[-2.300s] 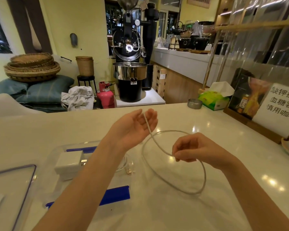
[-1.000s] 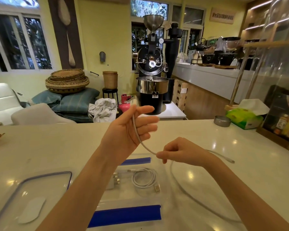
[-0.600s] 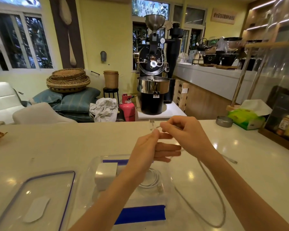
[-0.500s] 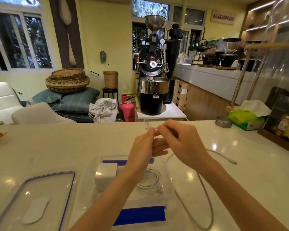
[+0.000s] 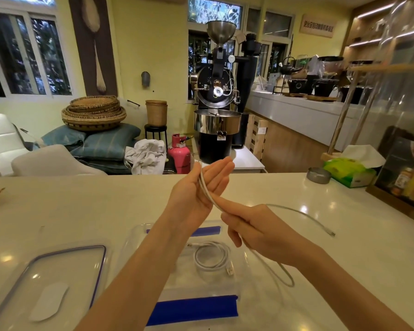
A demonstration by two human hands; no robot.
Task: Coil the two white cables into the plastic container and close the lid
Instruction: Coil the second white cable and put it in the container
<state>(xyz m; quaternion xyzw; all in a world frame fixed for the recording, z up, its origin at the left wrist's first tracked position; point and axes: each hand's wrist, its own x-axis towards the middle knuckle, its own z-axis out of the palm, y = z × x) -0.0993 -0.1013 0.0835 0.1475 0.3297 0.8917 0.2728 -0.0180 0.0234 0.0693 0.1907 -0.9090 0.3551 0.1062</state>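
My left hand [image 5: 196, 187] is raised above the counter, palm up with fingers stretched, and a doubled strand of a white cable [image 5: 304, 215] lies across its palm under the thumb. My right hand [image 5: 253, 229] pinches the same cable just below. The cable loops under my right wrist and arcs right, its plug end resting on the counter. A second white cable [image 5: 212, 258] lies coiled inside the clear plastic container [image 5: 191, 309] with blue clips, below my hands. The clear lid [image 5: 46, 283] with a blue seal lies flat to the container's left.
The white counter [image 5: 81, 211] carries a small metal dish [image 5: 318, 175] and a green tissue box [image 5: 349, 172] at the far right, beside a framed display. A wicker edge shows at the far left. A coffee roaster stands behind the counter.
My hands have parted: the left has opened palm up with the cable laid across it in two strands, and the right has dropped down and right along the cable.
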